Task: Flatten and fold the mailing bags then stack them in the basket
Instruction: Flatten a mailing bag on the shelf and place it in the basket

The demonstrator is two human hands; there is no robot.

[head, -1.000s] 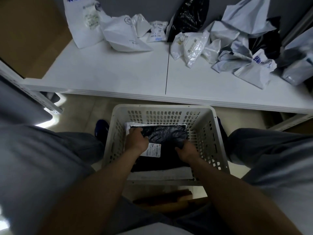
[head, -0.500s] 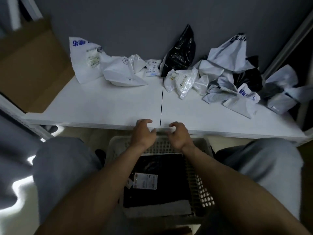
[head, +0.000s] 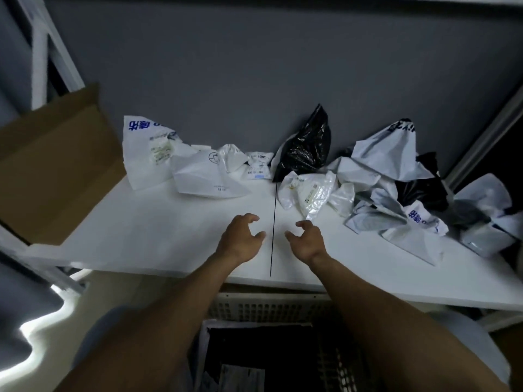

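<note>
My left hand and my right hand hover over the white table, side by side near its middle seam, fingers loosely curled and holding nothing. Crumpled mailing bags lie along the back: a white bag with blue print, a white bag, a black bag, a clear bag, and a grey-white pile on the right. Below the table's front edge sits the white basket with a folded black bag inside, between my forearms.
A brown cardboard box stands at the table's left end. A white metal frame rises behind it. A grey wall backs the table. My knees flank the basket.
Both hands let go of the folded black bag in the basket, rose, and reached forward over the table. The view has tilted upward toward the wall.
</note>
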